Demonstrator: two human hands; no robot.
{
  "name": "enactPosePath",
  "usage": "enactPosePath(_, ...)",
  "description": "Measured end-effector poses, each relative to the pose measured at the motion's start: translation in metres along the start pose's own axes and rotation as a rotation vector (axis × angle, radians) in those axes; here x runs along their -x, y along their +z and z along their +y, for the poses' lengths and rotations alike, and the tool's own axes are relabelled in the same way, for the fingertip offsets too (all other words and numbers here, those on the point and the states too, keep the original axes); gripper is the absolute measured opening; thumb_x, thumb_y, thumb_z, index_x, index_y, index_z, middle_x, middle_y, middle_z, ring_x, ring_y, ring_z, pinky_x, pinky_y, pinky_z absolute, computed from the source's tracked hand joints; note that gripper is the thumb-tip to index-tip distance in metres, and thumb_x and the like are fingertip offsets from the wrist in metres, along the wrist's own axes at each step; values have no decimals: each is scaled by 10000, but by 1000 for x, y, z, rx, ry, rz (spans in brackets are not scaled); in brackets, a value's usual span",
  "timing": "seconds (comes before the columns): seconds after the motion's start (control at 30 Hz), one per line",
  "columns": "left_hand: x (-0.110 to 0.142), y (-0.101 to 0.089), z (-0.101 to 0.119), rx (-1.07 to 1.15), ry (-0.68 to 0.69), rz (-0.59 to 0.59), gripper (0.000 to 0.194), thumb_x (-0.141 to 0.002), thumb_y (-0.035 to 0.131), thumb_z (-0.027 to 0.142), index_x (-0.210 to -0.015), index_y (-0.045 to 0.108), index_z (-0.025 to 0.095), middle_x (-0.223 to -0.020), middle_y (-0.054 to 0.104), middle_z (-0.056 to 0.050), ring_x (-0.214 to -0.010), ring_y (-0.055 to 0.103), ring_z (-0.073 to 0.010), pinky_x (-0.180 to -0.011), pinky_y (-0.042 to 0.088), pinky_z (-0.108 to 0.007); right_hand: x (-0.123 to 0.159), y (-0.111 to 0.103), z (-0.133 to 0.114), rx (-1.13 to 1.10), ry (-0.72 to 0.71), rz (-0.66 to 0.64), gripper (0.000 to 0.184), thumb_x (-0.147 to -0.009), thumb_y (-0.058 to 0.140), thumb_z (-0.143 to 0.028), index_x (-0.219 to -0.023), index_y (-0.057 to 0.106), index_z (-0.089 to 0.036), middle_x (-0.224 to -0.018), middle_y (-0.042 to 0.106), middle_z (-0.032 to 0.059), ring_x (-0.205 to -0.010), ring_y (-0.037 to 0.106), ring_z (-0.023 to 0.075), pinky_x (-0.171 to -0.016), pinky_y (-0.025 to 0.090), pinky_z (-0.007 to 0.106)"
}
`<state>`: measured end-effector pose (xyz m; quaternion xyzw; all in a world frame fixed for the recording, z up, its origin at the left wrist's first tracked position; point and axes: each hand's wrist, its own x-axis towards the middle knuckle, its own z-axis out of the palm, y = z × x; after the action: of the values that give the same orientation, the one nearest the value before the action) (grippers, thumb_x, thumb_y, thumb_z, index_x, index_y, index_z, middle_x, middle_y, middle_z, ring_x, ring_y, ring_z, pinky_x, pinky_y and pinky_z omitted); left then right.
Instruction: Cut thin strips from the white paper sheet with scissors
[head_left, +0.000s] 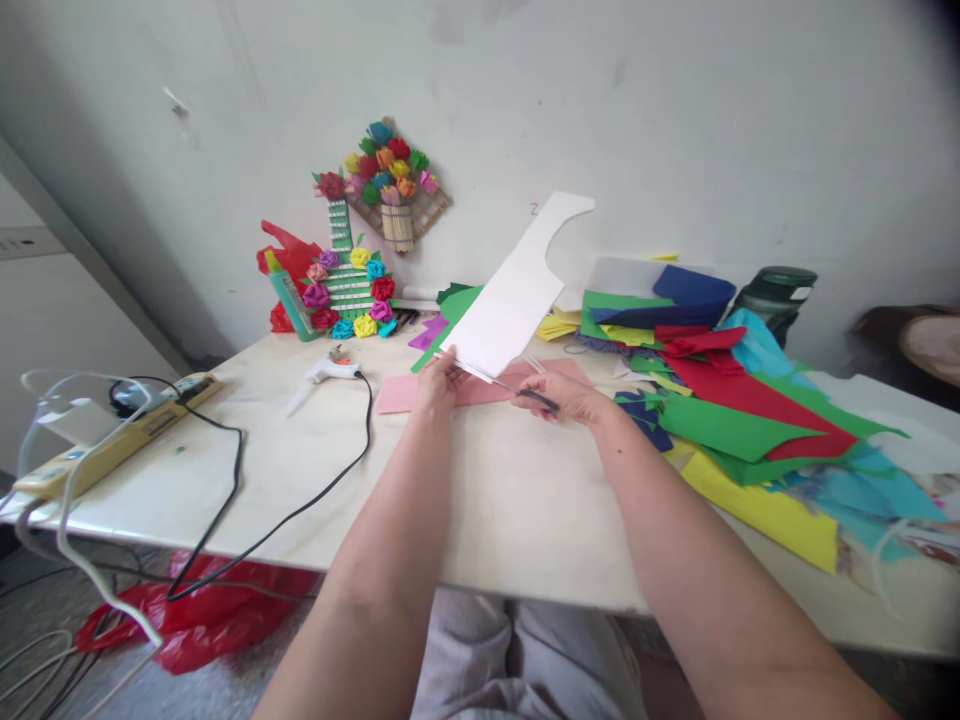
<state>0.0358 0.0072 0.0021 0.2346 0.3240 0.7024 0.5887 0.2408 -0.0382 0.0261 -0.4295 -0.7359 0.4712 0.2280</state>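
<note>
A large white sheet of paper or card (504,305), with a curved cut-out along its right side, is held tilted above the table. My left hand (440,378) pinches its lower left corner. Scissors (541,401) are in my right hand (564,396), their blades lying along the sheet's bottom edge, where a thin strip shows. Whether the blades are apart is too small to tell. Under the hands lies pink paper (405,394) on the table. Green paper (459,308) shows behind the white sheet's left side.
A white glue gun (334,371) with a black cord lies left, near a power strip (112,440). Behind stand a glue bottle (291,298), a flower-decorated green craft (349,275) and a paper-flower bouquet (390,180). Coloured paper (750,430) and a dark bottle (772,295) occupy the right.
</note>
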Motion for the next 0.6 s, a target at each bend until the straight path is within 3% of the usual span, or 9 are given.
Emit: enactPosePath(0.6, -8, -5, -4, -15, 15, -16, 103, -692, 644, 165, -749, 565, 131, -591, 601, -8, -496, 587, -121, -546, 509, -257, 1, -2, -4, 5, -3, 14, 407, -642, 650, -492, -777, 593, -112, -479, 471, -46, -353, 363, 29, -353, 238, 181)
